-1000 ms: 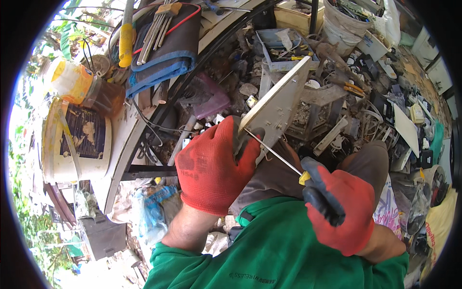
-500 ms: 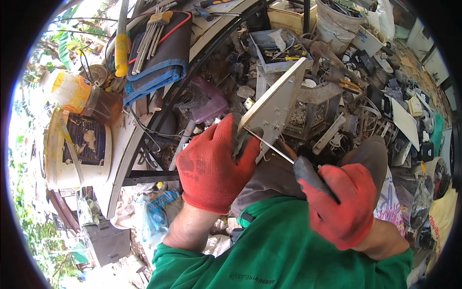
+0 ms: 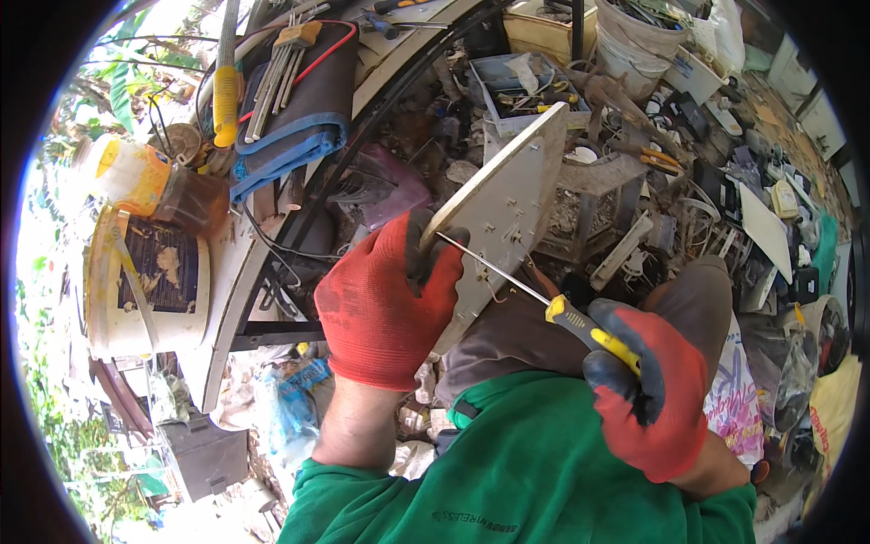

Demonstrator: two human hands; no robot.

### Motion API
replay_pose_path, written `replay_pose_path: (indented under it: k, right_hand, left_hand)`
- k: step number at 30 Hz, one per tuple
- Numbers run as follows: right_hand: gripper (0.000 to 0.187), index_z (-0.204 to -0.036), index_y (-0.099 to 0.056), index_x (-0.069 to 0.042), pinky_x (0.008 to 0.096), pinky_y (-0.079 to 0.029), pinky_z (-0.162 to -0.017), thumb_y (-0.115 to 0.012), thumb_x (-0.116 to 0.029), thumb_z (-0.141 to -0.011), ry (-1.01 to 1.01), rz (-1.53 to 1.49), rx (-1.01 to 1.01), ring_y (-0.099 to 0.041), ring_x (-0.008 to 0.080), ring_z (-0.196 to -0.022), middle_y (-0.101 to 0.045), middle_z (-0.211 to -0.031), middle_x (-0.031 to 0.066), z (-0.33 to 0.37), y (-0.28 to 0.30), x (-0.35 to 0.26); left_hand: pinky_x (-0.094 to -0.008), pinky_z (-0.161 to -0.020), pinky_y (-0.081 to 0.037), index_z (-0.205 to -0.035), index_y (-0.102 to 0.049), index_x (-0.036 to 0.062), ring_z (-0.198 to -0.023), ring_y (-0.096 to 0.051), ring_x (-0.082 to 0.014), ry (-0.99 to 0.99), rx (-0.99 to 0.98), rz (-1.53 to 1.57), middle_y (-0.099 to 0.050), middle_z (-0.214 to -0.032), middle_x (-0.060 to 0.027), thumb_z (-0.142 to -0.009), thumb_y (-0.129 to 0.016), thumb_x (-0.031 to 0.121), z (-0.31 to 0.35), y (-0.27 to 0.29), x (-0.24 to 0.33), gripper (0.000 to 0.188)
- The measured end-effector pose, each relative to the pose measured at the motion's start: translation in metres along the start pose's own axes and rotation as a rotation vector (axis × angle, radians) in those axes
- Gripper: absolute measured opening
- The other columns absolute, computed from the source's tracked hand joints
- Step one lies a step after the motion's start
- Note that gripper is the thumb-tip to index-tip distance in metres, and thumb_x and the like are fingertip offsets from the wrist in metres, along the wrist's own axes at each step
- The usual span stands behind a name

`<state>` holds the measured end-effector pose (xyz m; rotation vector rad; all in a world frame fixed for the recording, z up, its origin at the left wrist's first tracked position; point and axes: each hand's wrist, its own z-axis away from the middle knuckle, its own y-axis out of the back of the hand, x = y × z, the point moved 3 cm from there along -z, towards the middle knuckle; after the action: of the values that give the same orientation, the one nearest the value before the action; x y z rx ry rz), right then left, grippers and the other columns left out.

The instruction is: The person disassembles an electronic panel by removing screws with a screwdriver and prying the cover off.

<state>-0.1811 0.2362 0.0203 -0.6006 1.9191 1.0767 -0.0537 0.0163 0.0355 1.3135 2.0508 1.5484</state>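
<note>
My left hand (image 3: 385, 299), in a red glove with dark palm and fingers, grips the near corner of a flat off-white panel (image 3: 507, 218). The panel is tilted over my lap, its pale edge up, with small bumps and holes on its face. My right hand (image 3: 648, 385), gloved the same way, is closed round the yellow and black handle of a screwdriver (image 3: 589, 332). The long metal shaft points up and left, and its tip meets the panel close by my left thumb. What the tip sits in is too small to make out.
On the table (image 3: 231, 299) at left lie hex keys (image 3: 279, 77), a blue-edged dark cloth (image 3: 299, 150), a jar (image 3: 136, 177) and a white bucket (image 3: 145, 281). Beyond the panel stand a grey tool tray (image 3: 521, 91) and a dirty bucket (image 3: 639, 45). Scrap parts litter the ground at right.
My left hand and the panel have shifted slightly left. The right hand has moved down and right along the screwdriver and turned, so the handle now shows.
</note>
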Motion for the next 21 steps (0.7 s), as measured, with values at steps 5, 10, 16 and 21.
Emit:
replay_pose_path:
  k: [5, 10, 16, 21]
  right_hand:
    - [0.037, -0.126, -0.057, 0.004, 0.0367, -0.051, -0.074, -0.064, -0.014, -0.095, 0.5, 0.275, 0.127, -0.057, 0.0269, -0.076, -0.068, -0.106, 0.0221, -0.011, -0.003, -0.001]
    - [0.046, -0.127, -0.06, 0.003, 0.0432, -0.055, -0.071, -0.074, -0.009, -0.085, 0.204, 0.049, 0.139, -0.062, 0.0339, -0.077, -0.066, -0.103, 0.0183, -0.011, -0.012, 0.002]
    - [0.05, -0.129, -0.059, 0.002, 0.0458, -0.056, -0.071, -0.078, -0.009, -0.084, 0.513, 0.218, 0.112, -0.064, 0.0373, -0.081, -0.064, -0.101, 0.0183, -0.018, -0.008, 0.001]
    - [0.045, -0.122, -0.064, -0.002, 0.0464, -0.055, -0.073, -0.076, -0.001, -0.078, 0.265, 0.039, 0.192, -0.063, 0.0376, -0.085, -0.062, -0.102, 0.019, -0.017, -0.015, 0.0]
  left_hand:
    - [-0.0359, -0.071, -0.056, -0.105, -0.076, 0.0049, -0.076, -0.075, -0.0306, 0.021, -0.002, 0.008, -0.074, -0.084, -0.0148, -0.083, -0.079, 0.022, -0.002, 0.002, 0.001, 0.029]
    - [-0.0345, -0.069, -0.056, -0.103, -0.076, 0.0045, -0.073, -0.074, -0.0279, 0.064, -0.031, 0.024, -0.073, -0.08, -0.0144, -0.084, -0.08, 0.023, -0.006, 0.003, -0.005, 0.027]
    - [-0.0333, -0.07, -0.055, -0.104, -0.077, 0.0044, -0.072, -0.074, -0.0244, 0.051, 0.0, 0.03, -0.072, -0.079, -0.013, -0.084, -0.081, 0.023, -0.005, 0.002, -0.003, 0.027]
    - [-0.0325, -0.07, -0.055, -0.104, -0.077, 0.0038, -0.072, -0.074, -0.0233, 0.083, -0.042, 0.049, -0.073, -0.08, -0.0125, -0.084, -0.082, 0.023, -0.009, 0.006, -0.002, 0.028]
